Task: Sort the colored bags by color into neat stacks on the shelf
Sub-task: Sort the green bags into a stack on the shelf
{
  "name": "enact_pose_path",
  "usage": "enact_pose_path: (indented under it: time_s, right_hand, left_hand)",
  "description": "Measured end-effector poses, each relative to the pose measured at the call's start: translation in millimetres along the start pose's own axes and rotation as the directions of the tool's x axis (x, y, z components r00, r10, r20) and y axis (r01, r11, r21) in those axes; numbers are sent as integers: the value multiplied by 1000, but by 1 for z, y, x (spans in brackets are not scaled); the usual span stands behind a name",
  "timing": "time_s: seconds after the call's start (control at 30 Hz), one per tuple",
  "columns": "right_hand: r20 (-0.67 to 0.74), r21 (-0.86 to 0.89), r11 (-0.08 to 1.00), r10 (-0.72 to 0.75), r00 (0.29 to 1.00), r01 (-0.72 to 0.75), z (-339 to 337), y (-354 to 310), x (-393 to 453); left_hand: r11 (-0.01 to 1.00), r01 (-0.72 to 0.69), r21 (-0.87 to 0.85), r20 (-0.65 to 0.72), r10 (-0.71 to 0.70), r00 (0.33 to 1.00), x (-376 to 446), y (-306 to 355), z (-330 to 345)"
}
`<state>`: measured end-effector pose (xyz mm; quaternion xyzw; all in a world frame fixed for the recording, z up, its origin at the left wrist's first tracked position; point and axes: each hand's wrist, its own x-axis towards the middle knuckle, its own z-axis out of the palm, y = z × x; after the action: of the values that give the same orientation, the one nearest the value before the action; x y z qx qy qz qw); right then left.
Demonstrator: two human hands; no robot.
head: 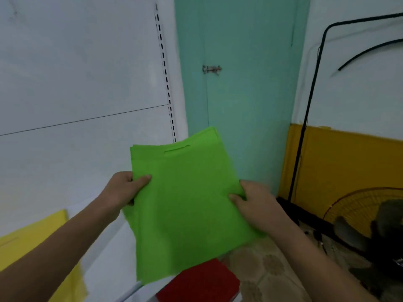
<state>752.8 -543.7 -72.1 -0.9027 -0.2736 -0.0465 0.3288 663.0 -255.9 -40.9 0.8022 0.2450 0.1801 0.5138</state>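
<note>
A stack of bright green bags (pixel 185 203) with a slit handle at the top is held up in the air in front of me. My left hand (pixel 124 188) grips its left edge, thumb on top. My right hand (pixel 253 203) pinches its right edge. Yellow bags (pixel 39 240) lie on the white shelf (pixel 104 247) at the lower left, partly behind my left forearm. A red stack of bags (pixel 200 282) sits below the green bags, near the shelf's corner.
The white back panel (pixel 76 83) with a slotted upright (pixel 166 83) rises behind the shelf. A teal door (pixel 239 73) with a latch stands ahead. A floor fan (pixel 359 225) and black cables (pixel 305 127) are on the right, over a patterned floor.
</note>
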Motion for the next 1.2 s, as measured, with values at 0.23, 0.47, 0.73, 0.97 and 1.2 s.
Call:
enact_pose_path:
  time_s: [0.23, 0.47, 0.73, 0.97, 1.2]
  right_hand:
    - [174, 16, 989, -147, 974, 147, 25, 16, 102]
    - [286, -138, 907, -348, 893, 398, 57, 28, 135]
    - [327, 152, 840, -540, 775, 521, 30, 27, 135]
    - [357, 490, 715, -686, 634, 498, 49, -43, 72]
    - [381, 594, 561, -827, 413, 577, 95, -173, -61]
  left_hand:
    - [955, 143, 259, -87, -124, 988, 44, -19, -8]
    - [579, 441, 686, -449, -140, 883, 45, -57, 9]
    - [738, 312, 599, -526, 69, 848, 10, -32, 28]
    - [829, 292, 478, -648, 107, 754, -116, -15, -16]
    - [805, 443, 394, -798, 60, 600, -308, -51, -102]
